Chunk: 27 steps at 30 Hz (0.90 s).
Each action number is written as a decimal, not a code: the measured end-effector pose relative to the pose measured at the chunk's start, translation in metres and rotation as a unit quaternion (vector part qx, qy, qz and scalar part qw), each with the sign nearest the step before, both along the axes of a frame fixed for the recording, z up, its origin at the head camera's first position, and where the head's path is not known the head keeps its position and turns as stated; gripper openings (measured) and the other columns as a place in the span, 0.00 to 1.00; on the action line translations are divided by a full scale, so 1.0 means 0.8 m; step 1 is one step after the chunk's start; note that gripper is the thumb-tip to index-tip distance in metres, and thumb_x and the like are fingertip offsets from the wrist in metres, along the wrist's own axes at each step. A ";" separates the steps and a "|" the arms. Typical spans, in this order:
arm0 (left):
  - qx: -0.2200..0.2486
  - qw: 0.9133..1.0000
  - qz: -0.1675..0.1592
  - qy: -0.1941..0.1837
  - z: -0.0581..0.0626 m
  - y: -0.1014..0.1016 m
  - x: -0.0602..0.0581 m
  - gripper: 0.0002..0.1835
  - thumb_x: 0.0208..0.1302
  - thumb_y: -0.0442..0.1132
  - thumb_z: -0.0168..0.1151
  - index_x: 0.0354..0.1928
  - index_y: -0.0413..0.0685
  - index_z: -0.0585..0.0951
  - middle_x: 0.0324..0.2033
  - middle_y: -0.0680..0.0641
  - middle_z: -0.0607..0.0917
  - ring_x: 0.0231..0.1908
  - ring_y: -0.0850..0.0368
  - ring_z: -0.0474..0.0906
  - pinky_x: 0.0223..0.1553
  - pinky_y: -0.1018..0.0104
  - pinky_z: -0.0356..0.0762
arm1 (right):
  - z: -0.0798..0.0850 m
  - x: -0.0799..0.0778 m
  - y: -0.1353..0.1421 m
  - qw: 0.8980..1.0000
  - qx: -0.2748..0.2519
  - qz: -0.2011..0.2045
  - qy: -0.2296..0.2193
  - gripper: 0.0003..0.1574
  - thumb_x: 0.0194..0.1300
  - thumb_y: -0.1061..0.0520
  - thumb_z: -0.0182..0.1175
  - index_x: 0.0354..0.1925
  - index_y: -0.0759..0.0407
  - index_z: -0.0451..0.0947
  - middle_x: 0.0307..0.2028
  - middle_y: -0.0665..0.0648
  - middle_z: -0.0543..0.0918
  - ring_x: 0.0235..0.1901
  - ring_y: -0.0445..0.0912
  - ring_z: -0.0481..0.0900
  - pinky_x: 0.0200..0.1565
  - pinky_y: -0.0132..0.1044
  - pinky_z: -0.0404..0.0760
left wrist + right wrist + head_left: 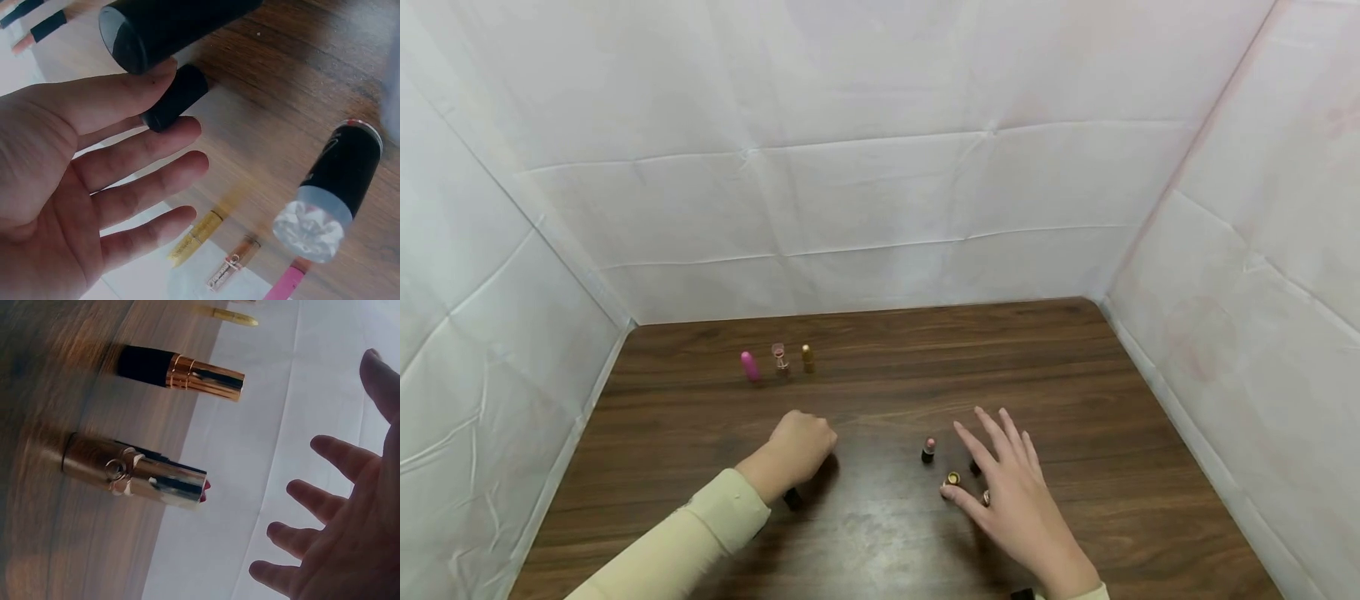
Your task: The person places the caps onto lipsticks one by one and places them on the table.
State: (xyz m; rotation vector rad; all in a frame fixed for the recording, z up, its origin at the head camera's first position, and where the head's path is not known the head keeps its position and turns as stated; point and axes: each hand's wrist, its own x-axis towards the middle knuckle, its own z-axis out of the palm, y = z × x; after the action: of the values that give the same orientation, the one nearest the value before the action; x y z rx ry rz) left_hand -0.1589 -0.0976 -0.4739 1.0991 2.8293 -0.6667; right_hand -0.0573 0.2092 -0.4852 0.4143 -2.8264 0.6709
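Note:
In the head view my left hand (pixel 801 447) is low over the table, its fingertips hidden by its back. The left wrist view shows its thumb and index finger pinching a small black cylinder (pixel 177 98), the other fingers loosely bent. A larger black tube (pixel 175 31) and a black tube with a clear faceted end (pixel 340 181) stand near it. My right hand (pixel 1018 500) is spread, holding nothing, above a gold lipstick tube (pixel 134 469) with a red tip and a black-and-gold tube (pixel 181 372). Left of its fingers stands an uncapped pink lipstick (pixel 929 450) in a black base.
Toward the back left of the wooden table (pixel 880 350) stand a bright pink tube (pixel 750 367), a clear and rose-gold tube (pixel 781 358) and a gold tube (pixel 808 358). White cloth walls (pixel 865 200) enclose the back and both sides.

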 end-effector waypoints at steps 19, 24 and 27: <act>0.494 0.862 0.108 -0.047 0.049 -0.050 0.065 0.10 0.57 0.37 0.84 0.37 0.56 0.90 0.33 0.61 0.88 0.34 0.64 0.84 0.37 0.64 0.86 | 0.016 -0.046 -0.019 0.997 0.077 0.007 -0.011 0.44 0.52 0.44 0.86 0.62 0.60 0.84 0.59 0.60 0.85 0.74 0.69 0.67 0.73 0.75 0.61; 0.594 0.791 0.132 -0.072 0.041 -0.072 0.091 0.11 0.57 0.32 0.83 0.37 0.55 0.90 0.31 0.65 0.86 0.32 0.69 0.82 0.35 0.64 0.89 | 0.021 -0.060 -0.028 0.992 0.111 0.013 -0.065 0.37 0.52 0.47 0.86 0.57 0.59 0.86 0.57 0.60 0.86 0.71 0.69 0.70 0.72 0.74 0.63; 0.637 0.756 0.124 -0.086 0.034 -0.081 0.105 0.12 0.57 0.30 0.82 0.39 0.53 0.90 0.32 0.63 0.87 0.32 0.68 0.82 0.35 0.65 0.89 | 0.021 -0.067 -0.035 0.989 0.125 0.021 -0.074 0.35 0.52 0.48 0.86 0.55 0.57 0.86 0.56 0.60 0.86 0.67 0.66 0.74 0.70 0.71 0.69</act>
State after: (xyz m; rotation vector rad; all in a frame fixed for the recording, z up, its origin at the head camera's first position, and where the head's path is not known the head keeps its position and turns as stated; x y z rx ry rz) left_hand -0.0750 -0.1627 -0.4470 0.6218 2.9279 1.5186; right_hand -0.1112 0.1814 -0.4683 0.4848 -3.0641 0.3668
